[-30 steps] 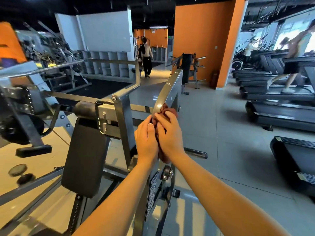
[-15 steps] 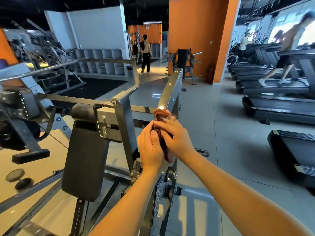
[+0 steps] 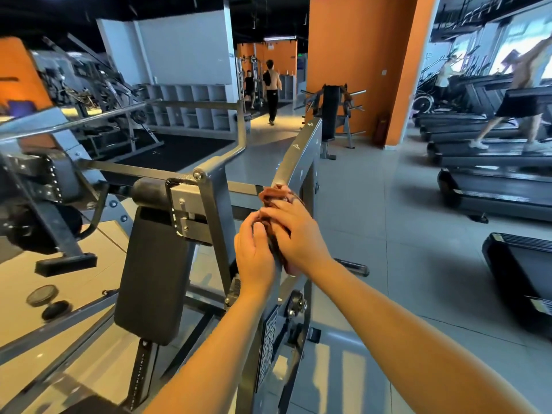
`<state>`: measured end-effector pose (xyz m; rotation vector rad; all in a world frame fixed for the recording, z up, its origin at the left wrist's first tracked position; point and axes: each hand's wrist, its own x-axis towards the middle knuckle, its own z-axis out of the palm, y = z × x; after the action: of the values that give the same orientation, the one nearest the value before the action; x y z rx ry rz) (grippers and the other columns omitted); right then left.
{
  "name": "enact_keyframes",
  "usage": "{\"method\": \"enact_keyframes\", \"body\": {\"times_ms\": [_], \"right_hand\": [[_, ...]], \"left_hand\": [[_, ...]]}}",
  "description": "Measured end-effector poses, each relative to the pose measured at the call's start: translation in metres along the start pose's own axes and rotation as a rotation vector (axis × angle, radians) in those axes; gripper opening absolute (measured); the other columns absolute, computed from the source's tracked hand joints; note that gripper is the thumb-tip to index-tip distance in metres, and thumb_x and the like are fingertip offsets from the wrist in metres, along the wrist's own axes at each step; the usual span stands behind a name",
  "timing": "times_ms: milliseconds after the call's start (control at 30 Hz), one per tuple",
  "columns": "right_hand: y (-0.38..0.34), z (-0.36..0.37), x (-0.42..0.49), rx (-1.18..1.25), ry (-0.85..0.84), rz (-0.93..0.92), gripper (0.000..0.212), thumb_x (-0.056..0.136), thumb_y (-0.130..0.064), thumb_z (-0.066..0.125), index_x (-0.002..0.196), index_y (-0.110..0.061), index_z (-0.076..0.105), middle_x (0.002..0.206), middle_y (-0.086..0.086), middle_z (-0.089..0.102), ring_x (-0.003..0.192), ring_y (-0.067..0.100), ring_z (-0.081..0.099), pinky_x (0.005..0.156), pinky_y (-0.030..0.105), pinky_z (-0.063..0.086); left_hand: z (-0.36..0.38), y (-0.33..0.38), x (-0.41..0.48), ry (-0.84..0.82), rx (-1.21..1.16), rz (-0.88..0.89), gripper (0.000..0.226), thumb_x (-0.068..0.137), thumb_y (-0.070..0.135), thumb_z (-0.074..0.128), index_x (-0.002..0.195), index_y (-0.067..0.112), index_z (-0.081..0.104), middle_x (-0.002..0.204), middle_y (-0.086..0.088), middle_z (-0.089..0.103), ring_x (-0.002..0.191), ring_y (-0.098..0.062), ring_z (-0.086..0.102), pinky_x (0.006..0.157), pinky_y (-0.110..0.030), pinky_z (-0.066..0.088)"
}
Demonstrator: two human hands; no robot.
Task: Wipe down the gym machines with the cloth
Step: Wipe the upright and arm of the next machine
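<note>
There is one cloth [image 3: 276, 194], red-brown and crumpled, and two bare hands are on it. It lies on the sloped grey bar [image 3: 301, 147] of one gym machine, in the centre of the frame. The right grip [image 3: 294, 231] covers the cloth from the right, with its fingers curled across the cloth and the bar. The left grip [image 3: 254, 255] comes from the left, and its bent fingers close on the left side of the cloth.

Most of the cloth is hidden under the right grip. Only a bunched upper end shows above the fingers, and a small lower end shows under the heel of the hand. Its long axis follows the bar, from the lower centre up and away, leaning a little to the right.

One black back pad [image 3: 152, 273] hangs left of the bar. A label with a square code [image 3: 267, 348] is partly covered by the left forearm and is not readable. The base of the machine is cut off at the bottom edge.

Two people walk [image 3: 272, 91] in the upper centre. Two more people are on the treadmills [image 3: 493, 186] in the upper right and are blurred. The row of treadmills is cut by the right edge, so I cannot count it.
</note>
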<state>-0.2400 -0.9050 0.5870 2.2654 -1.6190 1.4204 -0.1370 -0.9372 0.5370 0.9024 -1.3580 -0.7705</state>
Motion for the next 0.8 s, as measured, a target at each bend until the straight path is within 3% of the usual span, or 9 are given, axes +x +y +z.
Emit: {"method": "enact_keyframes", "body": {"times_ms": [100, 200, 267, 400, 500, 600, 700, 800], "right_hand": [[0.022, -0.016, 0.025, 0.010, -0.011, -0.054, 0.030, 0.102, -0.012, 0.052, 0.127, -0.013, 0.069, 0.142, -0.001, 0.059, 0.140, 0.014, 0.041, 0.119, 0.027, 0.028], [0.036, -0.024, 0.063, 0.138, 0.107, 0.102, 0.030, 0.104, -0.012, 0.048, 0.125, -0.011, 0.070, 0.140, 0.001, 0.059, 0.134, 0.013, 0.044, 0.116, 0.026, 0.032], [0.037, -0.019, 0.067, 0.179, 0.112, 0.090, 0.029, 0.103, -0.012, 0.046, 0.117, -0.011, 0.072, 0.133, 0.002, 0.062, 0.128, 0.014, 0.049, 0.115, 0.037, 0.038], [0.040, -0.015, 0.034, 0.115, -0.102, -0.175, 0.028, 0.101, -0.018, 0.047, 0.119, -0.016, 0.069, 0.134, 0.001, 0.062, 0.136, 0.020, 0.043, 0.122, 0.040, 0.028], [0.061, -0.029, 0.047, 0.045, -0.170, -0.367, 0.035, 0.102, -0.028, 0.043, 0.126, -0.019, 0.067, 0.138, -0.002, 0.060, 0.138, 0.018, 0.040, 0.121, 0.032, 0.025], [0.077, -0.043, 0.079, 0.162, -0.090, -0.222, 0.029, 0.104, -0.017, 0.046, 0.122, -0.015, 0.068, 0.135, -0.001, 0.060, 0.135, 0.012, 0.041, 0.117, 0.026, 0.028], [0.078, -0.044, 0.091, 0.304, -0.006, -0.017, 0.028, 0.106, -0.015, 0.044, 0.120, -0.013, 0.068, 0.133, -0.001, 0.060, 0.125, 0.002, 0.046, 0.115, 0.026, 0.034], [0.067, -0.037, 0.071, 0.330, -0.068, -0.120, 0.025, 0.104, -0.015, 0.049, 0.120, -0.015, 0.068, 0.131, -0.001, 0.062, 0.122, 0.003, 0.051, 0.114, 0.026, 0.038]], "left_hand": [[0.002, 0.014, 0.005, 0.031, 0.015, -0.018, 0.028, 0.100, 0.051, 0.032, 0.112, 0.059, 0.056, 0.119, 0.018, 0.061, 0.120, -0.014, 0.055, 0.104, -0.050, 0.045], [0.013, 0.023, 0.009, 0.100, 0.063, 0.001, 0.026, 0.100, 0.042, 0.034, 0.113, 0.049, 0.056, 0.117, 0.023, 0.059, 0.118, -0.010, 0.055, 0.106, -0.047, 0.044], [0.021, 0.023, 0.011, 0.165, 0.104, -0.009, 0.028, 0.100, 0.042, 0.035, 0.117, 0.042, 0.057, 0.116, 0.021, 0.059, 0.118, -0.011, 0.054, 0.105, -0.048, 0.044], [0.030, 0.019, 0.009, 0.267, 0.117, 0.001, 0.028, 0.100, 0.040, 0.038, 0.109, 0.048, 0.063, 0.115, 0.013, 0.066, 0.112, -0.012, 0.060, 0.100, -0.047, 0.050], [0.041, 0.031, 0.016, 0.312, 0.134, -0.003, 0.031, 0.101, 0.035, 0.038, 0.113, 0.035, 0.067, 0.114, 0.009, 0.067, 0.112, -0.015, 0.060, 0.100, -0.046, 0.051], [0.056, 0.043, 0.024, 0.350, 0.295, -0.046, 0.030, 0.102, 0.035, 0.038, 0.117, 0.035, 0.064, 0.123, 0.010, 0.063, 0.122, -0.016, 0.050, 0.106, -0.041, 0.042], [0.063, 0.042, 0.019, 0.386, 0.462, -0.048, 0.032, 0.107, 0.030, 0.038, 0.129, 0.034, 0.061, 0.130, 0.012, 0.060, 0.121, -0.009, 0.041, 0.099, -0.029, 0.033], [0.065, 0.039, 0.018, 0.426, 0.453, -0.065, 0.032, 0.108, 0.033, 0.036, 0.127, 0.037, 0.061, 0.129, 0.015, 0.061, 0.117, -0.005, 0.042, 0.094, -0.029, 0.036]]}}
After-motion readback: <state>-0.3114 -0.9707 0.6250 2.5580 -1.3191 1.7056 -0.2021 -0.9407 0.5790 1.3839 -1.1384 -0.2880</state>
